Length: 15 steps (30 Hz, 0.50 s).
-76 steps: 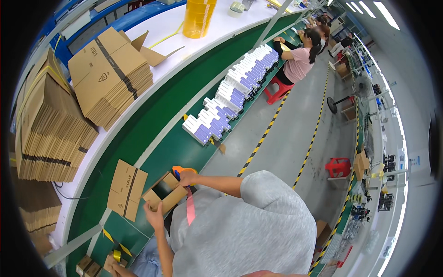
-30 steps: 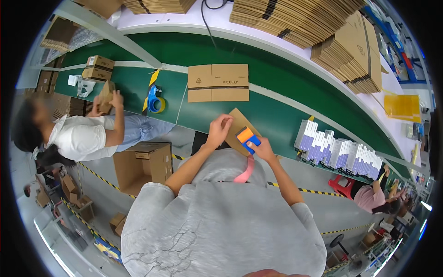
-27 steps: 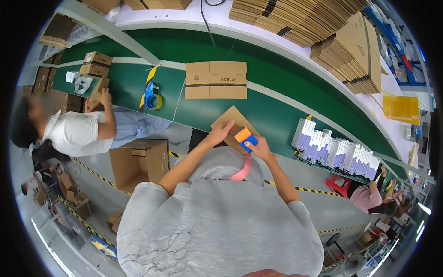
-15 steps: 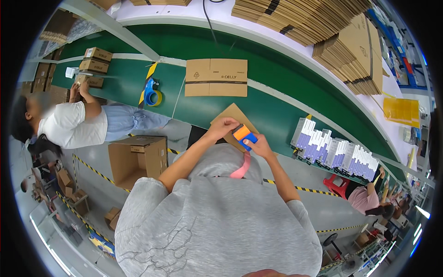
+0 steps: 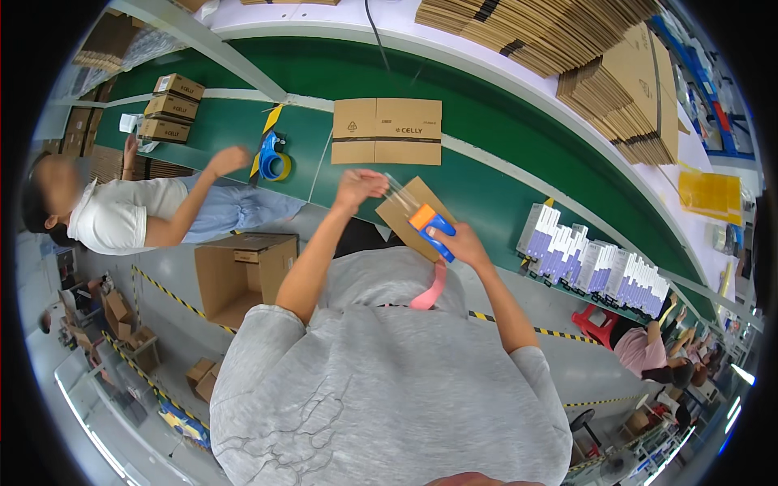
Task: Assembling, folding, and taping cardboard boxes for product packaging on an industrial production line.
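My right hand (image 5: 462,243) is closed round a blue-and-orange hand tape dispenser (image 5: 433,223), held in front of my waist. A clear tape strip (image 5: 399,193) stretches from its orange end up and left to my left hand (image 5: 361,187), whose fingers pinch the strip's free end. Beneath the dispenser a brown cardboard piece (image 5: 395,214) lies tilted at the table's near edge, partly hidden by the dispenser and my right hand. Farther off, a flat folded brown carton (image 5: 387,134) rests on the green table (image 5: 478,182).
A blue tape dispenser (image 5: 271,158) stands left on the table. Rows of white-and-purple boxes (image 5: 587,259) stand right. Carton stacks (image 5: 543,36) fill the shelf above. A co-worker (image 5: 121,206) stands left near small brown boxes (image 5: 170,107); a large open carton (image 5: 247,279) sits behind.
My left hand has moved left and up from the dispenser, drawing out the clear tape strip. The co-worker's one arm has swung right, away from the small boxes, toward the blue dispenser.
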Tool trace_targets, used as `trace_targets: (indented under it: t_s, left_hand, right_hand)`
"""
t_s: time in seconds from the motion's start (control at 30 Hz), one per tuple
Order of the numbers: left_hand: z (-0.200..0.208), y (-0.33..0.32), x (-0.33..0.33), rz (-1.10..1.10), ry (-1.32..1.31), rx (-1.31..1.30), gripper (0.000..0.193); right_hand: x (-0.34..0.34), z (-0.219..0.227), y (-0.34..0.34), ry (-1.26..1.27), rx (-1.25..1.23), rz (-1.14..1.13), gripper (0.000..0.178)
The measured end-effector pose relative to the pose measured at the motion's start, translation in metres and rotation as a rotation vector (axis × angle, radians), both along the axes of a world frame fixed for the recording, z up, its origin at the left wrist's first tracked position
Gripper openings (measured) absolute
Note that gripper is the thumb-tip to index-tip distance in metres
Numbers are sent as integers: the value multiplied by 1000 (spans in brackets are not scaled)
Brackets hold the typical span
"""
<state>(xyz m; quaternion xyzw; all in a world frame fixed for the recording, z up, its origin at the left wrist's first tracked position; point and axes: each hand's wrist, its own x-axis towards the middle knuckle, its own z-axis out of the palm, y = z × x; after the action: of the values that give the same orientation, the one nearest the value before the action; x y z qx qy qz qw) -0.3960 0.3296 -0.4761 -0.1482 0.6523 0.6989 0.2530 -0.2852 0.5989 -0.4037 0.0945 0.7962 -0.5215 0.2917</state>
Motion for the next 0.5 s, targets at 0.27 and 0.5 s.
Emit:
trace_targets:
  t_s: [0.27,0.5]
  left_hand:
    - [-28,7,-11,-58,60,-80,16]
    - [-67,16,-2,-257,109,-365,31]
  right_hand:
    - [-7,24,-11,-62,177,65,52]
    - [-8,9,-12,-75,272,68,54]
